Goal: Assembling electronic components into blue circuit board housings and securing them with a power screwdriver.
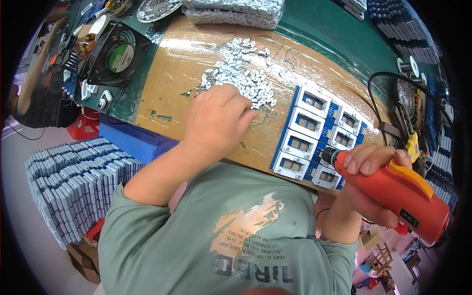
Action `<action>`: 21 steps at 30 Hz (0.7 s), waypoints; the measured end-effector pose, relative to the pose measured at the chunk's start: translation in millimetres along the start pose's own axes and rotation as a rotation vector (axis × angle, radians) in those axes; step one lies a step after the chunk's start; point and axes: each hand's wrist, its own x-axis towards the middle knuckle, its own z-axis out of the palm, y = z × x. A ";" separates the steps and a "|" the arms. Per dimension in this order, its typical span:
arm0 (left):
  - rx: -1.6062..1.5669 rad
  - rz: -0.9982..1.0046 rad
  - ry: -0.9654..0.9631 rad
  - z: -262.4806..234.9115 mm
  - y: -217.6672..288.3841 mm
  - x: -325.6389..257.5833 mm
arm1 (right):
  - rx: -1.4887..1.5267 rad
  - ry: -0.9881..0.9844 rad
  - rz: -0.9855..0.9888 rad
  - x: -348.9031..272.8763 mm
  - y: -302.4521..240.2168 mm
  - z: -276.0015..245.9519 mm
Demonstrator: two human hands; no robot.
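Note:
My right hand (pixel 371 160) grips a red electric screwdriver (pixel 393 196) with an orange lever and a black nose. The nose points left, over the blue circuit-board panel (pixel 330 115), which carries several white rectangular frames (pixel 306 121) in two columns. My left hand (pixel 216 115) is at the near left side of a pile of small white plastic pieces (pixel 241 73), some with screws in them. Its fingers are curled down at the pile; their tips are hidden, so what they hold cannot be made out.
A clear bag of white parts (pixel 233 14) and a metal dish of screws (pixel 156 9) lie at the back. A black fan (pixel 118 56) stands left. Stacked boards (pixel 81 184) rise at lower left. A black cable (pixel 376 93) loops on the right, near solder reels (pixel 409 66).

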 end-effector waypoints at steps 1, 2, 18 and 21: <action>0.009 -0.003 -0.002 0.8 0.0 -1.0 | -0.005 -0.006 -0.021 -0.4 2.4 -0.5; 0.016 0.013 -0.027 1.1 0.1 -2.0 | -0.010 -0.012 -0.042 -0.8 4.7 -1.4; 0.112 0.087 -0.204 -36.0 -13.5 -0.4 | 0.022 -0.046 -0.047 -1.2 4.0 -10.6; 0.155 0.068 -0.228 -35.4 -5.9 5.2 | 0.014 -0.029 -0.041 -1.7 3.4 -9.5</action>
